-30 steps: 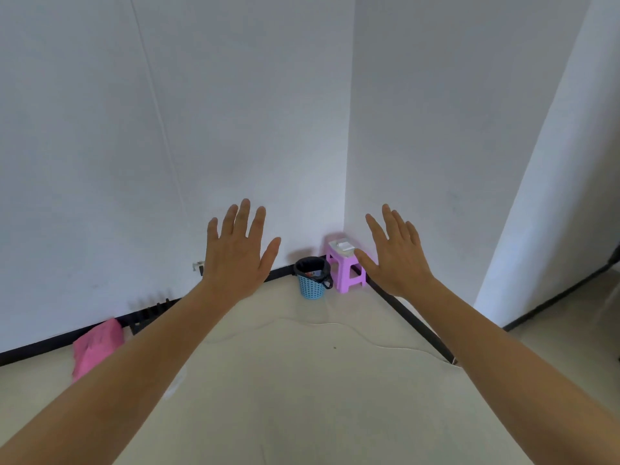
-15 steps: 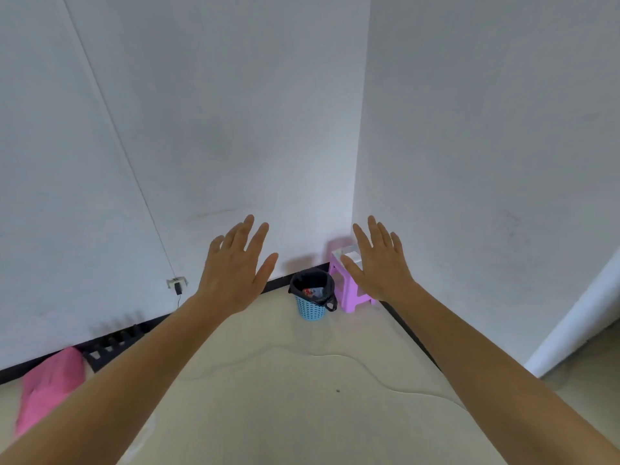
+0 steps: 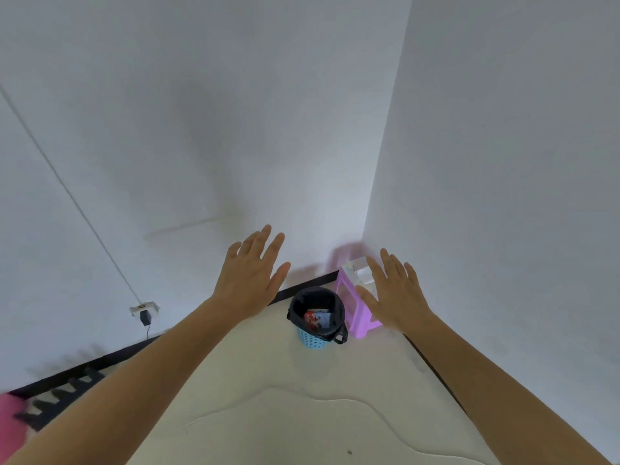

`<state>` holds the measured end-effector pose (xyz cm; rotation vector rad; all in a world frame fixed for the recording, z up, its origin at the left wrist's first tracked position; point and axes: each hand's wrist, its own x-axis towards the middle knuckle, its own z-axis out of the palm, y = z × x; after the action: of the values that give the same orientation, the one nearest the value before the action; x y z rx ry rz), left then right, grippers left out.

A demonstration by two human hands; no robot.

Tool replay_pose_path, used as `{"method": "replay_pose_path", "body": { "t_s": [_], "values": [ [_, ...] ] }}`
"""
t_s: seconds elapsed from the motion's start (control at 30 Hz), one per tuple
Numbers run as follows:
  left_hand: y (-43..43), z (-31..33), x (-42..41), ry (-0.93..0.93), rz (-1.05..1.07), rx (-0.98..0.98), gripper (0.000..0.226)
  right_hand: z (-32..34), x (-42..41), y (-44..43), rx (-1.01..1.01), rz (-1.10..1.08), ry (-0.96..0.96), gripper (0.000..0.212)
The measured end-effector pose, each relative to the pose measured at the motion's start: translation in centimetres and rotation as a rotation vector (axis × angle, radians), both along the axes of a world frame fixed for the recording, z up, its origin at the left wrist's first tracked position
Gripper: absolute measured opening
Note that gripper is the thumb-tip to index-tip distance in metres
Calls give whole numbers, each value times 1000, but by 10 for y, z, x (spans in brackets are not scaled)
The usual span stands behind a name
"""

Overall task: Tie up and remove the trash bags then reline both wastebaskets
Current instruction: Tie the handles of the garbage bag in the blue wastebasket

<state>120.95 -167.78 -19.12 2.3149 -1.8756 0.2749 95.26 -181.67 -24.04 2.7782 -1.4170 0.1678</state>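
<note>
Both arms are stretched forward. The grip of the left hand point(image 3: 250, 275) and of the right hand point(image 3: 396, 297) is fully open, fingers straight and spread, holding nothing. The blue wastebasket point(image 3: 310, 340), lined with a black trash bag point(image 3: 315, 298) containing some rubbish, stands on the floor point(image 3: 302, 414) in the corner, just beside a purple stool point(image 3: 362, 321).
</note>
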Motion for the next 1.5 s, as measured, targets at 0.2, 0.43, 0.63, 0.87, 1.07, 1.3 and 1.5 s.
{"method": "replay_pose_path", "body": {
  "t_s": [0.2,0.43,0.63,0.87,1.07,1.3,1.5],
  "values": [
    [-141,-26,16,49,-101,92,62,-38,10,-95,82,-111,59,92],
    [-268,-96,17,180,-67,231,61,-102,29,-228,182,-105,95,86],
    [-352,-139,48,195,-23,332,60,-155,74,-311,286,-76,112,74],
    [-397,-250,90,344,-26,405,57,-260,119,-337,386,-103,146,67],
    [-403,-461,138,439,-3,417,58,-446,156,-347,506,-288,46,65],
    [-400,-702,157,1047,507,277,50,-684,168,-337,618,-517,-190,86],
    [-428,-860,190,1653,886,82,51,-803,182,-364,922,-839,-983,105]
  ]
}}
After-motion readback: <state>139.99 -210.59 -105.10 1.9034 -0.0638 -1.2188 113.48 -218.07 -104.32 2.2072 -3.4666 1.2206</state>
